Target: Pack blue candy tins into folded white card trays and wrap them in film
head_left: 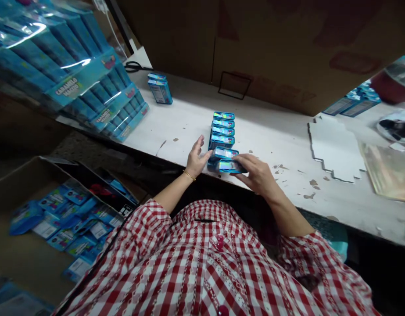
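Note:
Several small blue boxes stand upright in a row on the white table, with shiny tops facing up. At the near end of this row, my right hand grips the right side of the closest blue box, thumb at the front and fingers over the edge. Another blue box stands just behind it, slightly apart from the row. My left hand is open at the row's left side, fingers stretched out and thumb tip at or against the near boxes.
Stacked blue display trays in clear wrap rise at the left. Two blue boxes stand near black scissors. A large cardboard box borders the back. Flat white card lies right. A carton of blue packs sits below left.

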{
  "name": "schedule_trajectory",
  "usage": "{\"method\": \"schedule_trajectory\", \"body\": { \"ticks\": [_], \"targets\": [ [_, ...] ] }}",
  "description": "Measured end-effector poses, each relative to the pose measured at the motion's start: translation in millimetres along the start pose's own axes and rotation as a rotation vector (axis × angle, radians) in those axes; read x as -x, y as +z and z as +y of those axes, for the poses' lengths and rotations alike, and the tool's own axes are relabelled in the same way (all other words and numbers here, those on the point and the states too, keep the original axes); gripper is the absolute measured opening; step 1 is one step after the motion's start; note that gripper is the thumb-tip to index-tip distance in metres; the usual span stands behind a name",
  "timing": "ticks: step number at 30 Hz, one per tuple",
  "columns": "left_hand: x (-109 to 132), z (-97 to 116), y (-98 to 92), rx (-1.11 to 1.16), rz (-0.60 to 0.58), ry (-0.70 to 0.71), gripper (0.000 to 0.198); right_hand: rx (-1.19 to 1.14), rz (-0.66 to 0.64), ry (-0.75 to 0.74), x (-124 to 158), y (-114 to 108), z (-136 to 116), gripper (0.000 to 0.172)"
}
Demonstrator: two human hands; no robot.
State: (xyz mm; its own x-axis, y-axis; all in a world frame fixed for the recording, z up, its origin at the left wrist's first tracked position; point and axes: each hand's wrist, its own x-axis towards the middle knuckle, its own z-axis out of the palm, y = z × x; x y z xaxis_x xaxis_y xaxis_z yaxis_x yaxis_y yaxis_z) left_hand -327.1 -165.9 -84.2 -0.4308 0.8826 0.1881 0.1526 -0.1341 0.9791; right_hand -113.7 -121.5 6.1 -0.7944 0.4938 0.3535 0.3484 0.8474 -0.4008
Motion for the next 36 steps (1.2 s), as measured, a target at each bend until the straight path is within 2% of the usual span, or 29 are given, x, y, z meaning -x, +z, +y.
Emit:
{"method": "schedule_trajectory", "body": {
  "ticks": [4, 6, 9, 15, 20, 24, 30, 33, 36],
  "targets": [
    [-3, 7, -12.6, -0.213, -0.144, 0.168, 0.063, -0.030, 0.231, 0.075, 1, -2, 7, 0.037],
    [-2, 12, -11.8, -0.318, -0.159, 0.263, 0.056, -0.044, 0.279, 0.095, 2, 3, 10, 0.036],
    [-4, 16, -8.4, -0.385, -0.137, 0.304, 0.048, -0.065, 0.257, 0.093, 5, 10, 10, 0.038],
    [-16, 17, -12.5, -0.416, -0.239, 0.396, 0.032, -0.006, 0.291, 0.035, 10, 24, 1, 0.044],
    [-15, 15, -22.8, -0.397, -0.226, 0.445, 0.031, 0.208, 0.266, -0.014, 9, 41, -10, 0.054],
    [-14, 15, -25.2, -0.396, -0.238, 0.436, 0.032, 0.367, 0.195, -0.071, 8, 40, -16, 0.057],
    [-19, 17, -25.2, -0.374, -0.256, 0.439, 0.030, 0.311, 0.312, -0.075, 1, 41, -27, 0.056],
    [-22, 17, -25.3, -0.386, -0.257, 0.438, 0.027, 0.299, 0.328, -0.161, 4, 51, -29, 0.053],
    [-26, 18, -23.6, -0.428, -0.262, 0.431, 0.024, 0.291, 0.348, -0.217, 18, 65, -19, 0.048]
  ]
}}
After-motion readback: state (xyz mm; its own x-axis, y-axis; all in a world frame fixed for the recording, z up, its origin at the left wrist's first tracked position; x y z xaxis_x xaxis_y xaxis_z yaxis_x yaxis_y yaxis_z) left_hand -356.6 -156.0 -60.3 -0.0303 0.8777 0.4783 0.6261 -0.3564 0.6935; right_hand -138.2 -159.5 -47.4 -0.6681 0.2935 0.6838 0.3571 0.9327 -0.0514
